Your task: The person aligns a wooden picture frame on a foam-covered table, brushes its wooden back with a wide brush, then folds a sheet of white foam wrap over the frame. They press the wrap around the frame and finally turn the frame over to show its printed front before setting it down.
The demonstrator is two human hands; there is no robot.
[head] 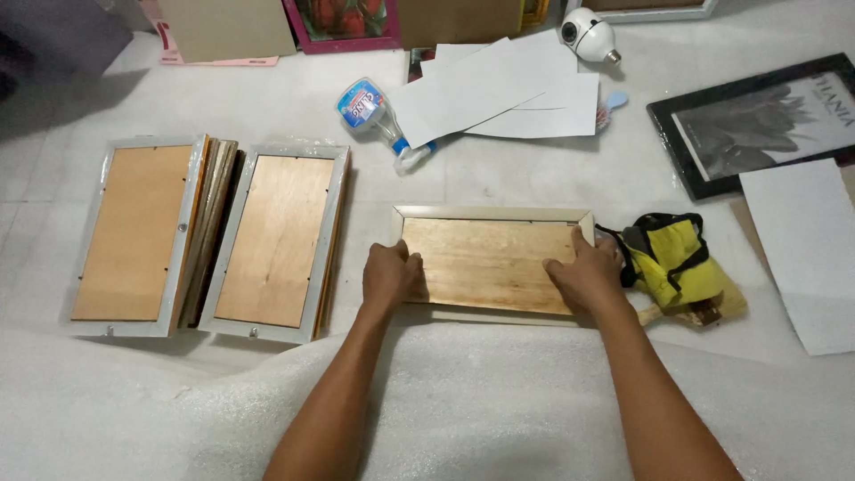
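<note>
Both palms pressing flat, fingers spread: left hand (389, 274) on the near-left end, right hand (588, 272) on the right end of the pale-rimmed picture frame with its plywood back up (490, 263), lying mid-floor. Likely seating that backing; next, probably fastening it. Yellow cloth bag (672, 258) touching right; two stacked frames (209, 236) well left; white floor (499, 178) open beyond.

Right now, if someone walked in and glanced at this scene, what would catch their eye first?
Most likely the two hands pressing on the wooden back of a pale picture frame at centre: the left hand on its left end, the right hand on its right. Next, the two stacks of face-down frames at left, and the yellow and black cloth bundle just right of the right hand.
</note>
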